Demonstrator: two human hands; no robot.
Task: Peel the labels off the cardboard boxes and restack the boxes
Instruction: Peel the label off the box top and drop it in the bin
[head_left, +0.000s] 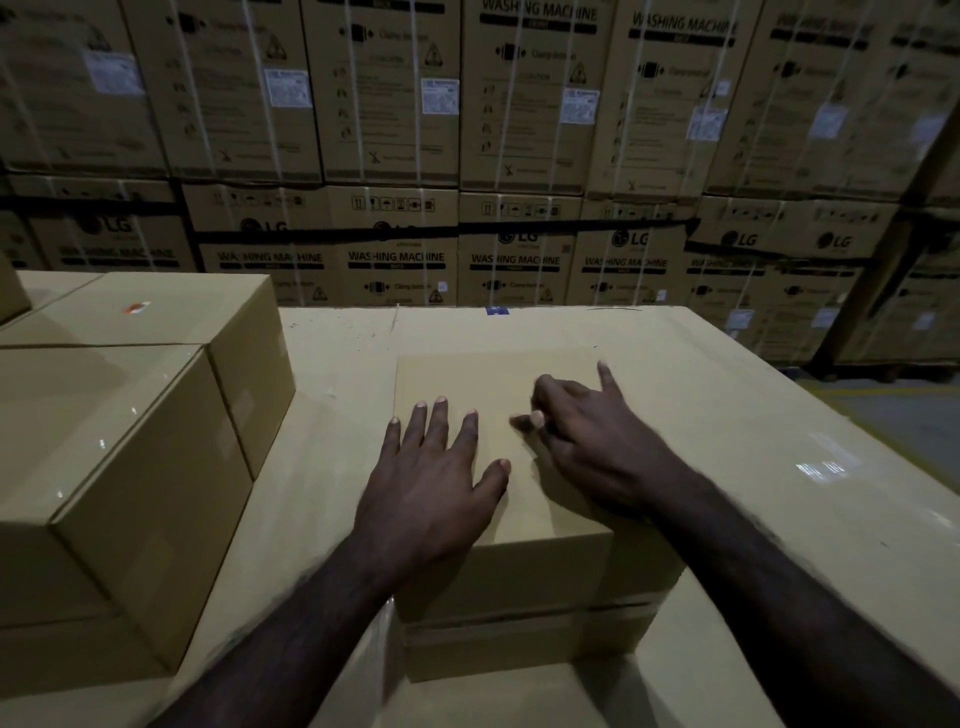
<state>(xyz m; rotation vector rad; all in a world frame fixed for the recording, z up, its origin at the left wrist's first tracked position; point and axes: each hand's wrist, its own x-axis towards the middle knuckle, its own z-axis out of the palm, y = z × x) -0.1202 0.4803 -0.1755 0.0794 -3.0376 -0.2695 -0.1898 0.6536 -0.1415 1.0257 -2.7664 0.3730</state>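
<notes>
A plain cardboard box (483, 374) sits in front of me on top of another box (519, 649). My left hand (436, 473) presses flat on its top with the fingers spread. My right hand (582, 431) is over the top's middle with the fingers curled and the little finger sticking out. Its thumb and forefinger pinch a small brownish scrap (519, 422) at the surface, apparently a label's edge, though it is blurred. To the left stand two more boxes, a near one (130, 467) and a far one (171, 312) with a small orange sticker (136, 307) on top.
Everything rests on a wide flat carton surface (727, 415) whose edge drops off to the floor (909, 410) at the right. A tall wall of strapped washing-machine cartons (395, 249) closes off the back.
</notes>
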